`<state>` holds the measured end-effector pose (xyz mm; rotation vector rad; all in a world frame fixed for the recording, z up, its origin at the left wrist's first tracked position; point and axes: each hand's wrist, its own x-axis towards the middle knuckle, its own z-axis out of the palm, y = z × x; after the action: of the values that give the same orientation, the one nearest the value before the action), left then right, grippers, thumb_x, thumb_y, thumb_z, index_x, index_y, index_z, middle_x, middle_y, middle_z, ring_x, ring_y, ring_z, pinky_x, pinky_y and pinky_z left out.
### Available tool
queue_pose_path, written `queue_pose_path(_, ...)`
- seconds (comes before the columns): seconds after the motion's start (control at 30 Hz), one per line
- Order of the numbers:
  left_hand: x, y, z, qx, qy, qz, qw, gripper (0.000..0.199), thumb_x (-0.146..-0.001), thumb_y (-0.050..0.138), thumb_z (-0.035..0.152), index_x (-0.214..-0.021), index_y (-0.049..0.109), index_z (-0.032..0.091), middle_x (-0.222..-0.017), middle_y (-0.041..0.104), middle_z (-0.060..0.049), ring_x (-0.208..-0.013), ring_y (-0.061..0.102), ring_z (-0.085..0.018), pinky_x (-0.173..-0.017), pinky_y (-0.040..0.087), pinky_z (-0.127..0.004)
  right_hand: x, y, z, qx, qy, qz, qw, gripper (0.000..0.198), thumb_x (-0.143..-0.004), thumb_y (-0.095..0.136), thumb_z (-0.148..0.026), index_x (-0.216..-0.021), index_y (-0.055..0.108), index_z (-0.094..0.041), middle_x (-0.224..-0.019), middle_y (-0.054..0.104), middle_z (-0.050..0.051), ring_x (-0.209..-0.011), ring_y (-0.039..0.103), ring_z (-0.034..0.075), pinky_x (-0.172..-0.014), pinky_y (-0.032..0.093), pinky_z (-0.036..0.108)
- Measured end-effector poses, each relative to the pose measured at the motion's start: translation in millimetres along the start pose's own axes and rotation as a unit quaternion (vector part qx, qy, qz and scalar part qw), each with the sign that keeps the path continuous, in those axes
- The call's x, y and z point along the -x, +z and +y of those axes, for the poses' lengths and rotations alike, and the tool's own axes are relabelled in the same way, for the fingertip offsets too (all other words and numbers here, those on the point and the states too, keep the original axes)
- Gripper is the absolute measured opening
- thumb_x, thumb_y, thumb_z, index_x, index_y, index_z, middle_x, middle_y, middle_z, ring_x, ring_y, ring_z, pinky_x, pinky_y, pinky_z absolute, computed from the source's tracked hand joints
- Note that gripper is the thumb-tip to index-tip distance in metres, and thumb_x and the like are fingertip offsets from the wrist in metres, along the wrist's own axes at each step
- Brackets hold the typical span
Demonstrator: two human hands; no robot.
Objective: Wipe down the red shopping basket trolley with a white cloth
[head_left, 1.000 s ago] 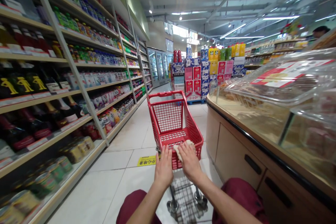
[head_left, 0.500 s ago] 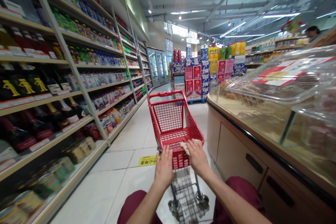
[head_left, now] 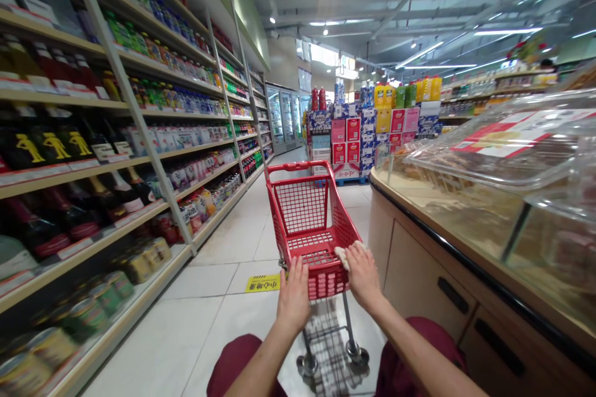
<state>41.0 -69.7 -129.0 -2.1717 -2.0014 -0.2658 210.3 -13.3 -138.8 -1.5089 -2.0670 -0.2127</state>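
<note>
A small red shopping cart [head_left: 303, 203] with a mesh basket stands upright on the floor between my knees, its near end towards me. My left hand [head_left: 293, 294] lies on the left corner of the near rim, fingers stretched out and nearly flat. At the right corner of that rim, my right hand [head_left: 363, 273] presses down with bent fingers round a crumpled whitish cloth [head_left: 341, 255]. Most of the cloth is hidden under the fingers. No goods show inside the basket.
Shelves [head_left: 153, 113] of bottles and cans line the left. On the right stands a wooden counter [head_left: 419, 260] with clear-lidded food containers [head_left: 465, 167]. Stacked drink cartons [head_left: 345, 139] stand ahead, and a yellow sign [head_left: 262, 283] lies flat on the tiles.
My right hand has slid rightward along the near rim to the corner, taking the cloth along. My left hand stays at the left corner. The view has shifted slightly.
</note>
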Motion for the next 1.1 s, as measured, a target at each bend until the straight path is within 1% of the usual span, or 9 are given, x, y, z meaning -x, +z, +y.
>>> queue_pose_path(0.2, 0.1, -3.3, 0.6, 0.002, -0.002, -0.017, 1.0, 0.065, -0.066, 0.029, 0.003, -0.131, 0.027, 0.011, -0.142, 0.016, -0.009, -0.131, 0.01, -0.021, -0.105, 0.015, -0.049, 5.1, 8.2, -15.7, -0.044, -0.098, -0.006, 0.994, 0.047, -0.076, 0.037, -0.004, -0.12, 0.049, -0.014, -0.126, 0.048, 0.007, -0.121, 0.035, 0.021, -0.103, 0.021, 0.04)
queue_pose_path(0.37, -0.8, 5.4, -1.2, 0.007, -0.003, 0.008, 1.0, 0.068, -0.064, 0.03, 0.001, -0.131, 0.027, 0.013, -0.142, 0.016, -0.008, -0.131, 0.01, -0.02, -0.105, 0.016, -0.047, -1.3, 2.4, 7.2, -0.02, 0.003, 0.017, 1.0, 0.042, -0.078, 0.036, -0.006, -0.116, 0.052, -0.009, -0.124, 0.049, 0.014, -0.121, 0.035, 0.025, -0.101, 0.023, 0.045)
queue_pose_path(0.47, -3.8, 14.8, -1.5, 0.016, -0.016, 0.015, 1.0, 0.068, -0.064, 0.03, 0.002, -0.13, 0.029, 0.015, -0.142, 0.017, -0.006, -0.13, 0.011, -0.02, -0.105, 0.016, -0.047, -0.7, 8.1, 1.1, -0.038, -0.029, 0.01, 0.999, 0.046, -0.076, 0.035, -0.003, -0.118, 0.052, -0.014, -0.124, 0.049, 0.01, -0.119, 0.038, 0.023, -0.101, 0.024, 0.043)
queue_pose_path(0.57, -5.9, 21.2, -4.5, 0.024, -0.011, 0.01, 1.0, 0.069, -0.064, 0.03, 0.003, -0.131, 0.027, 0.017, -0.142, 0.015, -0.005, -0.13, 0.011, -0.019, -0.105, 0.015, -0.046, -4.0, 9.3, -4.2, -0.056, -0.077, -0.034, 0.995, 0.05, -0.074, 0.037, -0.003, -0.119, 0.05, -0.019, -0.126, 0.048, 0.005, -0.12, 0.038, 0.02, -0.103, 0.023, 0.04)
queue_pose_path(0.73, -5.8, 20.7, -6.2, 0.05, -0.011, 0.004, 0.999, 0.071, -0.061, 0.033, 0.004, -0.131, 0.028, 0.016, -0.141, 0.016, -0.005, -0.13, 0.011, -0.02, -0.105, 0.014, -0.046, -8.8, 1.4, 1.7, -0.042, 0.045, -0.054, 0.997, 0.048, -0.075, 0.034, -0.005, -0.119, 0.05, -0.012, -0.127, 0.046, 0.01, -0.123, 0.033, 0.023, -0.103, 0.021, 0.042)
queue_pose_path(0.8, -7.5, 13.4, -3.6, 0.057, -0.029, 0.001, 0.998, 0.071, -0.059, 0.033, 0.002, -0.129, 0.031, 0.014, -0.14, 0.02, -0.006, -0.13, 0.014, -0.02, -0.105, 0.014, -0.047, -4.7, 6.1, -5.9, -0.073, 0.024, -0.074, 0.994, 0.056, -0.068, 0.036, -0.002, -0.121, 0.048, -0.014, -0.13, 0.043, 0.008, -0.124, 0.031, 0.023, -0.104, 0.019, 0.042)
queue_pose_path(0.9, -13.7, -4.8, 4.5, 0.069, -0.06, 0.006, 0.996, 0.07, -0.061, 0.029, 0.0, -0.13, 0.03, 0.012, -0.14, 0.023, -0.008, -0.129, 0.018, -0.018, -0.106, 0.014, -0.046, 1.1, 14.2, -18.4, -0.15, -0.056, -0.086, 0.983, 0.073, -0.055, 0.04, -0.003, -0.127, 0.04, -0.013, -0.135, 0.035, 0.007, -0.127, 0.025, 0.022, -0.105, 0.018, 0.043)
queue_pose_path(1.0, -23.9, -18.2, 21.7, 0.109, -0.004, 0.018, 0.994, 0.063, -0.07, 0.026, 0.005, -0.132, 0.025, 0.015, -0.14, 0.025, -0.006, -0.129, 0.019, -0.015, -0.107, 0.016, -0.042, -1.8, 11.0, -11.1, -0.239, -0.09, -0.055, 0.965, 0.08, -0.05, 0.038, -0.004, -0.13, 0.034, -0.009, -0.136, 0.033, 0.01, -0.126, 0.026, 0.019, -0.104, 0.024, 0.04)
queue_pose_path(1.1, -35.1, -13.2, 43.8, 0.127, 0.058, 0.01, 0.99, 0.053, -0.077, 0.033, 0.021, -0.13, 0.03, 0.019, -0.139, 0.03, -0.005, -0.128, 0.023, -0.019, -0.105, 0.018, -0.048, -9.4, 0.2, 10.6, -0.262, -0.031, 0.004, 0.965, 0.073, -0.056, 0.034, -0.003, -0.129, 0.037, -0.011, -0.133, 0.039, 0.01, -0.123, 0.034, 0.017, -0.101, 0.029, 0.037)
